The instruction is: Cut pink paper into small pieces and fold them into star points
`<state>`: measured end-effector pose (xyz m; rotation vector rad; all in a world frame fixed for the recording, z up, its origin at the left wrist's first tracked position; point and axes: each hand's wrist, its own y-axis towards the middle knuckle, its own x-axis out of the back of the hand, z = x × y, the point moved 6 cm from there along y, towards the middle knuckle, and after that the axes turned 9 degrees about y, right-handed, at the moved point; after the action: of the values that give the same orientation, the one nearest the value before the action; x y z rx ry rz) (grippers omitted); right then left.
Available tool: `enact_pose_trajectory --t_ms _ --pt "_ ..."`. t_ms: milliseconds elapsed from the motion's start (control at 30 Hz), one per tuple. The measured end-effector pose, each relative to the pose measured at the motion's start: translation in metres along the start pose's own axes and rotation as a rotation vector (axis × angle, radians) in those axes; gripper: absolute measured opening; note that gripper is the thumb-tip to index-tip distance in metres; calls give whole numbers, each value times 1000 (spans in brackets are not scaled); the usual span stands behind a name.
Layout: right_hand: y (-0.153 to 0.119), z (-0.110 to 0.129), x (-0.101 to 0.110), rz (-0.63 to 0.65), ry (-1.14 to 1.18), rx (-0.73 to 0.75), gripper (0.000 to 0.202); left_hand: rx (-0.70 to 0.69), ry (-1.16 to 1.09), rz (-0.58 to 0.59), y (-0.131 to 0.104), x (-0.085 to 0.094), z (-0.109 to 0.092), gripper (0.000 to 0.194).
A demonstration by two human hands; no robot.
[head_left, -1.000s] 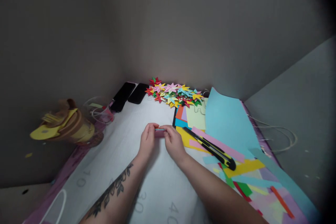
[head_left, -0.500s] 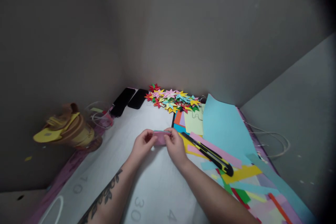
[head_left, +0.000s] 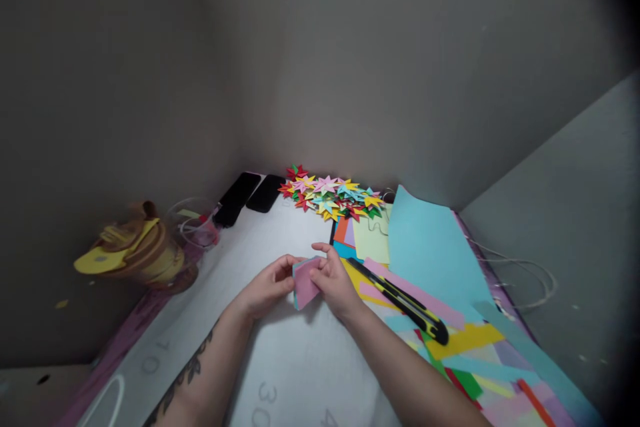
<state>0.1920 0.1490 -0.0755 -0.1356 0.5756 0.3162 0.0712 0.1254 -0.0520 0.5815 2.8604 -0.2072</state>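
Pink paper (head_left: 306, 285) w/ lt-blue edge showing is held up, tilted, btwn the hands, L of the cutter (head_left: 403, 300), not touching it. R hand (head_left: 337, 285), just L of cutter, pinches the paper: thumb on pink face, one finger sticking out above top edge, rest partly hidden. L hand (head_left: 270, 287), further L of cutter, has fingers bent, tips at paper's L edge; can't tell if gripping or only touching.

Under hands, L of cutter: white sheet (head_left: 305, 373) w/ printed nos. Pink strip (head_left: 445, 308) lies right alongside cutter, on its R. Yellow strip (head_left: 473, 339) near cutter's handle end, more colored scraps (head_left: 500, 373) nearer than that. Past cutter's tip: pale yellow-green paper (head_left: 370, 245); beyond, slightly L, pile of folded paper stars (head_left: 325, 190). Big lt-blue sheet (head_left: 430, 247) beyond cutter, to R. Far L of cutter: 2 dark phone-like slabs (head_left: 266, 193), then brown/yellow pot-like container (head_left: 163, 257).
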Motion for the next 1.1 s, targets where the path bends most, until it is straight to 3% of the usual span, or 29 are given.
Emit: enact_pose_trajectory --t_ms 100,200,367,533,633,833,1000,1100 --pt "-1 5 4 -67 -96 62 44 7 6 4 0 0 2 50" --pt "-1 8 11 -159 -229 152 35 18 131 -126 4 7 6 45" --pt "-1 6 11 -165 -298 207 31 67 424 -327 6 19 13 37" --pt "-2 28 20 -328 -342 316 23 62 569 -498 1 33 7 38" --pt "1 40 28 -385 -412 306 26 37 598 -503 0 34 2 36" --pt "6 53 20 -274 -596 255 20 -49 769 -544 -6 27 -15 31" --pt "5 58 4 -128 -809 321 15 -63 797 -457 -5 14 -18 31" --pt "7 58 13 -166 -822 323 17 -28 787 -423 -3 10 -15 34"
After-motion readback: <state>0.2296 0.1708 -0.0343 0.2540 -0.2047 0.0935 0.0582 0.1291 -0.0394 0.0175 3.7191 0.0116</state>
